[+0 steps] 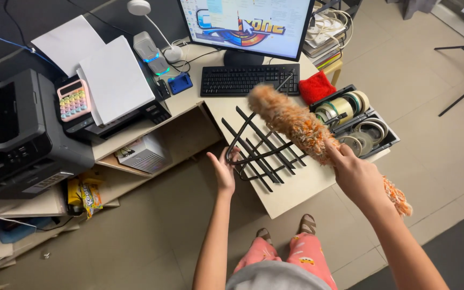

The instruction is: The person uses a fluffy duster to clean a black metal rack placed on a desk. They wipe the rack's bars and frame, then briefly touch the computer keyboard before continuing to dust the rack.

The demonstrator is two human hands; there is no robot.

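My right hand (356, 174) grips a fluffy orange and white duster (291, 121) by its handle end; its head points up and left over the desk. The duster's tail sticks out behind my wrist. My left hand (224, 171) holds the near left corner of a black wire rack (261, 145), which lies tilted on the beige desk (296, 188) under the duster.
A black tray (379, 145) with several tape rolls sits to the right, a red cloth (316, 87) behind it. Keyboard (249, 79) and monitor (248, 24) stand at the back. A printer (17, 139), papers and a pink calculator (73, 100) are on the left.
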